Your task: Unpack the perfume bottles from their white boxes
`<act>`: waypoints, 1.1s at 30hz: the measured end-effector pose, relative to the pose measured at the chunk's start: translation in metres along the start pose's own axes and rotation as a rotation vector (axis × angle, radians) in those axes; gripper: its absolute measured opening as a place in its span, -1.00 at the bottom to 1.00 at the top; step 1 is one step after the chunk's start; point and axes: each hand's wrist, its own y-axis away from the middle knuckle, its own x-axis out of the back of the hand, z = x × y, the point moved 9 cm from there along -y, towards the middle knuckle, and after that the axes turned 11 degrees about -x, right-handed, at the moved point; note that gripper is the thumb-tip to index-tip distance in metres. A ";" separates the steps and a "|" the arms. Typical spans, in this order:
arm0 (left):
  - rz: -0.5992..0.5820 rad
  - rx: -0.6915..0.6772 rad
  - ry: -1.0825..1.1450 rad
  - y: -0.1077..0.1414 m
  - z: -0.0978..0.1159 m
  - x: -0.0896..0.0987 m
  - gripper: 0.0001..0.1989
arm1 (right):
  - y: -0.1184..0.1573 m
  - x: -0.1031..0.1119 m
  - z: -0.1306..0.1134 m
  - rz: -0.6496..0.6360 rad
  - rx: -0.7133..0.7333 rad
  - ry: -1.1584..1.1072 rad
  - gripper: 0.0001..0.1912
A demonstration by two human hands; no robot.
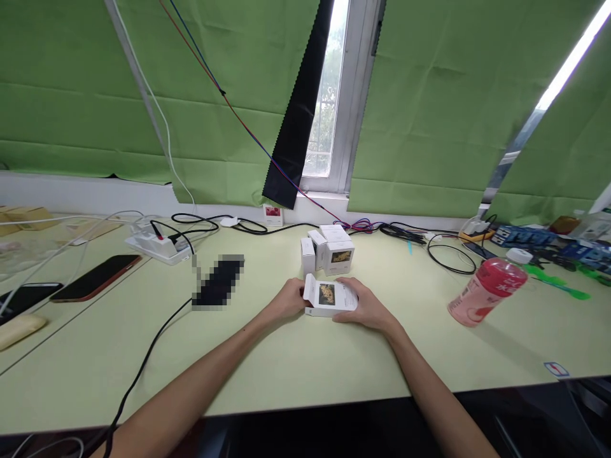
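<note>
A small white cardboard box (341, 296) with a picture on its face lies near the middle of the table, its left end flap raised. My right hand (365, 304) is closed around the box's right end, thumb at the front side and fingers behind. At the open left end is my left hand (289, 298), its fingers bent against the flap; the fingertips are partly hidden, and I cannot make out anything in them. Just behind stands a cluster of several similar white boxes (338, 259), close together.
To the right a pink drink bottle (489, 289) with a white cap leans in view. A blurred dark device (219, 281), a phone (95, 278) and a power strip (160, 245) lie to the left. Black cables (405, 233) run along the back edge.
</note>
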 end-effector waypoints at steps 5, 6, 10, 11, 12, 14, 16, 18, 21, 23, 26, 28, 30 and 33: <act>-0.127 -0.053 -0.249 0.002 0.009 0.039 -0.82 | -0.002 0.009 0.009 0.006 -0.033 0.059 -0.10; -0.164 -0.032 -0.279 0.004 0.006 0.046 -0.82 | -0.002 0.010 0.010 0.006 -0.034 0.065 -0.11; -0.249 0.044 -0.280 0.009 -0.008 0.071 -0.86 | -0.002 0.012 0.010 0.008 -0.034 0.070 -0.12; -0.257 0.067 -0.259 0.010 -0.012 0.075 -0.87 | -0.002 0.012 0.010 0.010 -0.036 0.072 -0.12; -0.264 0.090 -0.238 0.012 -0.016 0.079 -0.87 | -0.002 0.013 0.009 0.016 -0.039 0.074 -0.12; -0.266 0.146 -0.182 0.015 -0.022 0.084 -0.85 | -0.001 0.015 0.009 0.031 -0.048 0.076 -0.14; -0.266 0.190 -0.116 0.019 -0.025 0.087 -0.84 | -0.001 0.018 0.010 0.050 -0.059 0.086 -0.17; -0.266 0.200 -0.057 0.021 -0.022 0.088 -0.84 | 0.000 0.022 0.013 0.077 -0.080 0.113 -0.17; -0.278 0.159 -0.019 0.022 -0.011 0.087 -0.86 | 0.000 0.026 0.018 0.126 -0.100 0.161 -0.15; -0.262 0.142 0.013 0.022 -0.004 0.088 -0.86 | -0.001 0.027 0.019 0.152 -0.097 0.170 -0.14; -0.198 0.144 0.080 0.021 0.002 0.092 -0.81 | -0.002 0.025 0.019 0.170 -0.082 0.173 -0.16; -0.174 0.151 0.108 0.021 0.003 0.095 -0.78 | -0.003 0.023 0.018 0.172 -0.073 0.176 -0.18; -0.158 0.143 0.105 0.020 0.005 0.098 -0.75 | -0.003 0.022 0.017 0.176 -0.069 0.177 -0.19; -0.093 0.091 0.055 0.017 0.012 0.107 -0.74 | -0.003 0.022 0.017 0.182 -0.076 0.176 -0.20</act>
